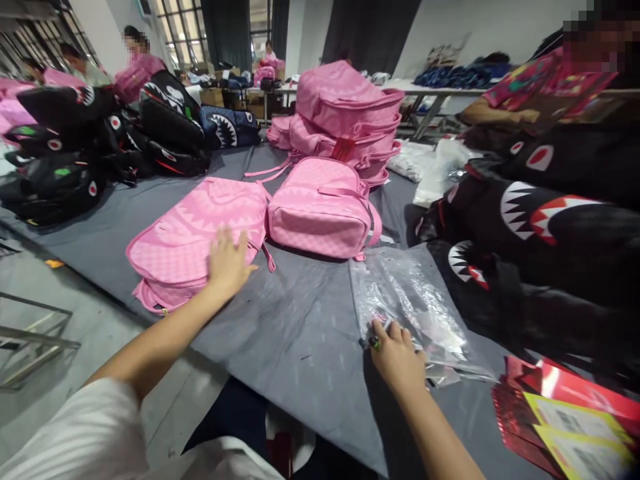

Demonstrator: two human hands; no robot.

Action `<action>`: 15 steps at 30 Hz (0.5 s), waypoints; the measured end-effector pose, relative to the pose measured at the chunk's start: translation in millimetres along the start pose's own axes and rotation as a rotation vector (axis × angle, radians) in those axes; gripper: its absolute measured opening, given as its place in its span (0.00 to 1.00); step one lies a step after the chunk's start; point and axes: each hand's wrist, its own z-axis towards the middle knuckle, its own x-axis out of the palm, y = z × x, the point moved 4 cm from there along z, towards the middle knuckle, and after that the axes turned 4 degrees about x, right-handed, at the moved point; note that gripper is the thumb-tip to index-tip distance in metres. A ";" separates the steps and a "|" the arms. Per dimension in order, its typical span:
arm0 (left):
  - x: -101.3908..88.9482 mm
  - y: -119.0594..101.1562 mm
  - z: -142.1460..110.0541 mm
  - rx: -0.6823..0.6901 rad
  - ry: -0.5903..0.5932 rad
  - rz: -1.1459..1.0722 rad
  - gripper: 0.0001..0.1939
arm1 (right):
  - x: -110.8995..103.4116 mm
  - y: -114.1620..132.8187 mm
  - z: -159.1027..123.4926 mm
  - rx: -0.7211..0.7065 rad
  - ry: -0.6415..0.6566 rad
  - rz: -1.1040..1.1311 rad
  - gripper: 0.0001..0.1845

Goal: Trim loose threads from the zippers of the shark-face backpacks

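My left hand (227, 261) rests flat, fingers spread, on a pink checkered backpack (193, 233) lying on the grey table cover (295, 320). A second pink backpack (320, 210) lies just to its right. My right hand (397, 353) is curled at the near edge of a stack of clear plastic bags (415, 307), pinching a small dark object with a green tip that I cannot name. Behind, more pink backpacks (345, 120) sit piled up.
Black shark-mouth backpacks are heaped at the right (545, 227) and the far left (100, 147). Red and yellow tag cards (565, 413) lie at the near right. Other people work at the back left and the upper right. A metal rack (30, 340) stands on the floor at the left.
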 end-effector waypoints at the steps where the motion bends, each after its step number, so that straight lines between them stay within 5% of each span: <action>1: -2.6 27.5 -22.6 -0.086 0.095 0.022 0.47 | -2.0 0.8 0.3 -0.014 -0.008 0.019 0.20; 4: -1.0 77.5 -71.6 -0.130 0.256 -0.003 0.31 | -14.6 6.1 -1.1 0.021 0.022 0.040 0.20; 7: -13.4 93.7 -83.3 -0.154 0.227 -0.061 0.18 | -37.2 18.2 -13.7 -0.007 -0.003 0.044 0.23; 11: -87.0 121.7 -83.3 -0.234 0.065 -0.165 0.18 | -69.3 32.3 -45.2 -0.151 -0.077 0.119 0.26; 15: -169.0 171.7 -121.5 -0.367 -0.303 -0.814 0.21 | -100.9 44.4 -66.9 -0.093 -0.059 0.292 0.25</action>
